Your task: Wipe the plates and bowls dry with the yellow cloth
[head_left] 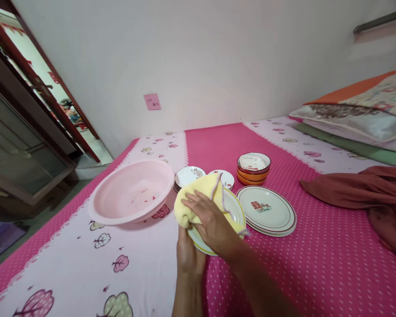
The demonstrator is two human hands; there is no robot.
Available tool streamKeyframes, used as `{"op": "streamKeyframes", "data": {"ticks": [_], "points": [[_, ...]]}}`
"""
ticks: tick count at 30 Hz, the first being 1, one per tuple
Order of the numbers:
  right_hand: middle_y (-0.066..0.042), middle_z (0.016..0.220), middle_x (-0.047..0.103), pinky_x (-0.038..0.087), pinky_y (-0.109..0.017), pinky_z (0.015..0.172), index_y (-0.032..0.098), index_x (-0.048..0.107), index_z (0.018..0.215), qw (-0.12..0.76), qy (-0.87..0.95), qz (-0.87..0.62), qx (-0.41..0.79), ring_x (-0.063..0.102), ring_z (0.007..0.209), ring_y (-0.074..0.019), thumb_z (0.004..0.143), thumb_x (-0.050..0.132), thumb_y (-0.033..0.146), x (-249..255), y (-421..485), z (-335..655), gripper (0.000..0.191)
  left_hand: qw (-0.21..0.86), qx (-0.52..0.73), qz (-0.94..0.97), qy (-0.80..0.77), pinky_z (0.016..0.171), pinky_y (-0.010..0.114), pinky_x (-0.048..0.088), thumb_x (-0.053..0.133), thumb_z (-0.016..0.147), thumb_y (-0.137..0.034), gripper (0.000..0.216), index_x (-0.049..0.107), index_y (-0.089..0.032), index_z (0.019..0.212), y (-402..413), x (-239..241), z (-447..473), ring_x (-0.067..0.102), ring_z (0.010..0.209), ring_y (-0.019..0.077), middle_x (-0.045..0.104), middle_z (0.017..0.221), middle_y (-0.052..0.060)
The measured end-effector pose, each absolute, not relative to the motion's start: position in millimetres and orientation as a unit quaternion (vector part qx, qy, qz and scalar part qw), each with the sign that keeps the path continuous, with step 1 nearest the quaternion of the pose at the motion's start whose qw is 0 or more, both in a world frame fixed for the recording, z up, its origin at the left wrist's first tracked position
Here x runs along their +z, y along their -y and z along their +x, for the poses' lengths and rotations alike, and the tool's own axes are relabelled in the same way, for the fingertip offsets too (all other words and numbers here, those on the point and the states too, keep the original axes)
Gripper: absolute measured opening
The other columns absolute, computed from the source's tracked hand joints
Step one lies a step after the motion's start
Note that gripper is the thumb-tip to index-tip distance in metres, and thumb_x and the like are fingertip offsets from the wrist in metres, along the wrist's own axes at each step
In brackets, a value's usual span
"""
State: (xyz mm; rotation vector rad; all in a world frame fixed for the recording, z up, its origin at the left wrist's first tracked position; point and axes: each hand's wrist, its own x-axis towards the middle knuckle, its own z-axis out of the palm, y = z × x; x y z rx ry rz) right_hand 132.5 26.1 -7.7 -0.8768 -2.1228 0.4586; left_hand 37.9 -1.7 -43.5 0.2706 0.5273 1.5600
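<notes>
A white plate with a yellow rim [203, 246] is held up over the bed by my left hand [188, 253], which grips its near left edge from below. Its fingers are mostly hidden under the plate and cloth. My right hand [209, 220] presses a yellow cloth [198, 189] with a purple edge against the plate's face, fingers bent over the fabric. Just right of the plate lies a stack of larger white plates [270, 211] with a dark red rim. Behind the cloth sit small patterned plates [189, 176] and another small stack [226, 177].
A pink basin [132, 191] stands to the left on the bedspread [145, 273]. Stacked orange bowls [253, 171] are behind the large plates. Brown-red fabric [359, 189] and piled pillows [356, 114] lie at the right. A white wall [211, 66] runs along the back.
</notes>
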Motion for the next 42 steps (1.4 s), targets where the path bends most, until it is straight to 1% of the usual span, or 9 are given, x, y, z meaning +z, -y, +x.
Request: {"op": "streamKeyframes", "data": {"ticks": [4,9,15,19,24,28,32,36,42], "points": [[-0.012,0.161,0.051,0.031,-0.062,0.127,0.020,0.049,0.155,0.434,0.791,-0.420,0.098,0.032,0.157,-0.0312,0.086,0.048,0.000,-12.4,-38.6,147.9,0.072,0.711,0.660,0.117,-0.213,0.126,0.049,0.036,0.034,0.107,-0.061,0.063,0.066,-0.023,0.146,3.7,-40.2,48.8,0.047,0.151,0.0299,0.065,0.152,0.011],[-0.017,0.152,0.057,0.039,-0.060,0.120,0.018,0.050,0.151,0.449,0.743,-0.494,0.058,0.045,0.146,-0.0348,0.088,0.052,0.005,-16.3,-49.8,172.0,0.064,0.659,0.699,0.118,-0.252,0.123,0.047,0.041,0.038,0.104,-0.064,0.068,0.064,-0.020,0.149,1.7,-39.4,43.3,0.048,0.151,0.0318,0.063,0.152,0.015],[-0.014,0.124,0.066,0.047,-0.051,0.104,0.019,0.064,0.119,0.326,0.778,-0.517,0.146,0.056,0.120,-0.0344,0.076,0.060,0.003,-1.6,-29.2,168.4,0.046,0.562,0.762,0.129,-0.294,0.115,0.044,0.050,0.039,0.104,-0.066,0.067,0.065,-0.021,0.147,-2.8,-30.6,27.1,0.055,0.145,0.0315,0.064,0.151,0.014],[-0.007,0.118,0.065,0.045,-0.042,0.101,0.023,0.061,0.110,0.280,0.825,-0.414,0.265,0.056,0.115,-0.0278,0.070,0.055,0.000,10.0,-4.3,155.6,0.047,0.582,0.753,0.078,-0.297,0.113,0.049,0.052,0.037,0.103,-0.069,0.071,0.076,-0.016,0.128,-0.5,-24.3,18.7,0.062,0.137,0.0357,0.075,0.135,0.017],[-0.005,0.117,0.064,0.044,-0.040,0.103,0.023,0.061,0.112,0.338,0.843,-0.308,0.284,0.054,0.115,-0.0252,0.064,0.049,-0.002,7.7,0.2,131.1,0.055,0.629,0.714,0.029,-0.308,0.112,0.053,0.053,0.035,0.100,-0.075,0.079,0.082,-0.013,0.095,4.6,-25.8,18.0,0.067,0.128,0.0383,0.081,0.105,0.019],[-0.008,0.123,0.065,0.044,-0.043,0.110,0.022,0.062,0.117,0.427,0.805,-0.343,0.229,0.054,0.123,-0.0267,0.070,0.046,-0.004,1.8,-13.7,121.8,0.056,0.629,0.723,0.103,-0.266,0.118,0.049,0.047,0.043,0.102,-0.067,0.062,0.080,-0.020,0.118,3.3,-34.7,31.3,0.059,0.140,0.0329,0.078,0.125,0.013],[-0.014,0.136,0.062,0.039,-0.048,0.118,0.020,0.058,0.134,0.479,0.770,-0.403,0.124,0.050,0.133,-0.0288,0.082,0.045,-0.003,-2.3,-27.0,131.9,0.058,0.673,0.685,0.137,-0.244,0.123,0.046,0.041,0.058,0.103,-0.045,0.043,0.072,-0.020,0.136,3.3,-43.6,43.8,0.056,0.144,0.0310,0.072,0.141,0.013],[-0.016,0.144,0.061,0.037,-0.052,0.119,0.018,0.054,0.142,0.485,0.734,-0.474,0.040,0.050,0.139,-0.0320,0.087,0.049,0.002,-5.2,-40.2,155.3,0.057,0.679,0.677,0.133,-0.250,0.123,0.049,0.041,0.066,0.099,-0.030,0.039,0.070,-0.018,0.136,6.4,-45.0,46.5,0.059,0.141,0.0314,0.074,0.137,0.014],[-0.018,0.132,0.067,0.043,-0.053,0.108,0.015,0.060,0.132,0.411,0.689,-0.596,0.034,0.058,0.126,-0.0375,0.087,0.062,0.008,1.6,-46.1,186.4,0.046,0.647,0.704,0.080,-0.282,0.121,0.049,0.044,0.059,0.104,-0.031,0.042,0.068,-0.013,0.141,7.1,-34.6,37.8,0.061,0.139,0.0321,0.076,0.132,0.019]]}}
